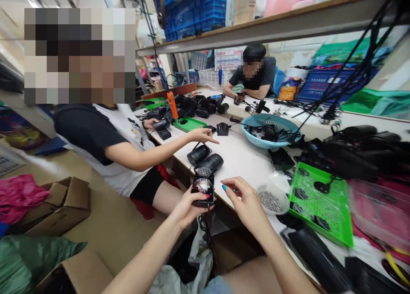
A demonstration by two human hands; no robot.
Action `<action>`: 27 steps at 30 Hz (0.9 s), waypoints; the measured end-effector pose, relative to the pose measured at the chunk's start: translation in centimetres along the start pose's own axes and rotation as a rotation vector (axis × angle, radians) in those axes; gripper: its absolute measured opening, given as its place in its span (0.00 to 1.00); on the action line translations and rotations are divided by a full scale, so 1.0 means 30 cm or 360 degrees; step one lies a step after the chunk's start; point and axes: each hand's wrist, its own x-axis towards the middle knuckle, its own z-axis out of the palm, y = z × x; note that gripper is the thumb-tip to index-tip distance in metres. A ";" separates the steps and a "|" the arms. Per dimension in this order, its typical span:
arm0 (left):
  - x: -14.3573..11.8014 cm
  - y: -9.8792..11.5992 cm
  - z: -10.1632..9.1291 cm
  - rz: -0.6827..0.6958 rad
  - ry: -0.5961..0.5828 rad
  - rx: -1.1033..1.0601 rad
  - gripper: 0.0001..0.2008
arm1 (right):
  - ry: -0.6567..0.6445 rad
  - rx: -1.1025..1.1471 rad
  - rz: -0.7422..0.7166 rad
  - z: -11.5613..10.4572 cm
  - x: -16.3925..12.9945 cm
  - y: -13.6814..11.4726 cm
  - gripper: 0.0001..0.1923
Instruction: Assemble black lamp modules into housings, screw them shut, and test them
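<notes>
Small black dryer body (203,186) — low centre of frame, at the white table's (243,157) near edge, clamped in left hand (188,208), long axis upright, grille facing up. Right hand (245,200) just beside on the right — fingers loosely apart, holding nothing, thumb toward the body.

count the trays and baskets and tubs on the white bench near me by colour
Green flat plastic trays: 3
Teal round plastic basket: 1
Clear round plastic tub: 1
Total: 5
</notes>
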 end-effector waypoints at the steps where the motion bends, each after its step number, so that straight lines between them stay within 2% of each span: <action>1: -0.017 -0.032 0.032 0.0076 0.0034 0.0037 0.20 | 0.0042 0.0018 0.0015 -0.017 -0.026 -0.007 0.11; 5: -0.058 -0.129 0.115 0.0260 0.0073 0.0234 0.30 | 0.0172 0.0078 0.0134 -0.056 -0.131 -0.013 0.12; 10: -0.074 -0.209 0.154 0.0197 0.0002 0.0236 0.33 | 0.0279 0.0094 0.0433 -0.052 -0.217 -0.002 0.18; 13: -0.090 -0.237 0.172 0.0176 -0.0001 0.0202 0.34 | 0.0332 0.0140 0.0531 -0.039 -0.240 -0.012 0.21; 18: -0.106 -0.262 0.186 0.0151 0.0056 0.0203 0.34 | 0.0431 0.0104 0.0565 -0.031 -0.259 -0.030 0.18; 27: -0.099 -0.284 0.191 0.0066 -0.0029 0.0154 0.36 | 0.0510 -0.0048 0.0484 -0.030 -0.280 -0.005 0.18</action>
